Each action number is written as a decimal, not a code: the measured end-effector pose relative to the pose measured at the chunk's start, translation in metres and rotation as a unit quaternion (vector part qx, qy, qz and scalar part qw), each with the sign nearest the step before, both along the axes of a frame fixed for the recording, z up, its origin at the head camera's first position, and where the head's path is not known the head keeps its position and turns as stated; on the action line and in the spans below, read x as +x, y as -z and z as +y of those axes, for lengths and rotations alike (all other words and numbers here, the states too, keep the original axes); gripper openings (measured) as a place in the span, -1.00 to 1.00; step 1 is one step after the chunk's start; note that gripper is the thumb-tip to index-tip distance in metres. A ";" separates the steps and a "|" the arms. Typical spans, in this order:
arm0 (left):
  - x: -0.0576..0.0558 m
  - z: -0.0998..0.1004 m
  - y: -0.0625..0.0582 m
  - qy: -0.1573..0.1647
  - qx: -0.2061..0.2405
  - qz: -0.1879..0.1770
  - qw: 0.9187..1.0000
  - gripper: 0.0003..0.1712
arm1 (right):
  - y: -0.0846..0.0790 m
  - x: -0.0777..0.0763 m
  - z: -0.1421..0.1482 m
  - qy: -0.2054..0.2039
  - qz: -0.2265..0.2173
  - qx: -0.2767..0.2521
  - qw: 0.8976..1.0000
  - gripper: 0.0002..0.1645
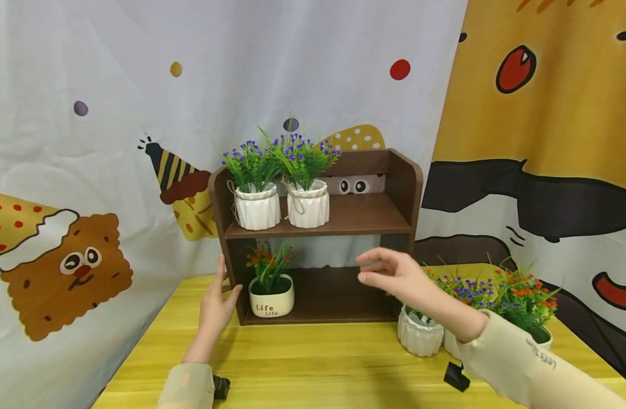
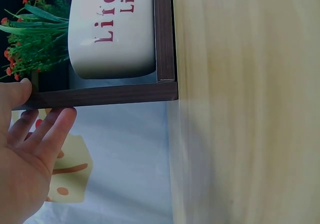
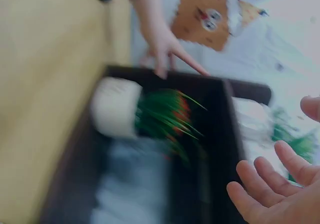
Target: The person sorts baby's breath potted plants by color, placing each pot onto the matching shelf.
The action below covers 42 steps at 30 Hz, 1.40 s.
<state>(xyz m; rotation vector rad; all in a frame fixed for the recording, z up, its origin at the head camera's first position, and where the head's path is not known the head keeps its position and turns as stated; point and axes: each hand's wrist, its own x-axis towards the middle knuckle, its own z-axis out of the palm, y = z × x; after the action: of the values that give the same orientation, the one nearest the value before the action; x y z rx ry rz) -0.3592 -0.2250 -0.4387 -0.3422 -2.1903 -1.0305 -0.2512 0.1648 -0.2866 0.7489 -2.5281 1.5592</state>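
Note:
A two-tier dark brown shelf stands on the wooden table. My left hand holds its left side panel, thumb at the front edge and fingers against the outer face. Just inside that panel, on the lower tier, sits a cream pot marked "Life" with red-flowered greenery. Two white fluted pots with purple flowers and twine stand side by side on the upper tier's left. My right hand, relaxed and holding nothing, hovers before the shelf's right half; its spread fingers show in the right wrist view.
Several more potted flowers stand on the right, including a white fluted pot and red-flowered greenery, partly behind my right forearm. A cartoon-printed curtain hangs behind the shelf. The yellowish wooden table extends in front.

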 end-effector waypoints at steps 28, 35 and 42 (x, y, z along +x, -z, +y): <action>0.003 0.001 -0.003 0.005 0.008 0.002 1.000 0.09 | 0.160 0.041 0.087 0.042 -0.198 -0.097 0.975 -0.44; 0.004 0.001 -0.002 0.006 0.001 0.011 1.000 0.08 | 0.149 0.051 0.102 0.157 -0.182 -0.051 0.969 -0.30; 0.003 0.002 -0.001 0.001 -0.001 0.012 1.000 0.09 | 0.145 0.047 0.110 0.211 -0.200 -0.004 0.957 -0.06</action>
<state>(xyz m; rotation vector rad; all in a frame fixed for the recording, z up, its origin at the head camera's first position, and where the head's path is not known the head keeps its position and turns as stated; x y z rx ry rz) -0.3564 -0.2228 -0.4377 -0.3566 -2.1696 -1.0206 -0.2047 0.2747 -0.4314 -0.1333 -2.6933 1.6876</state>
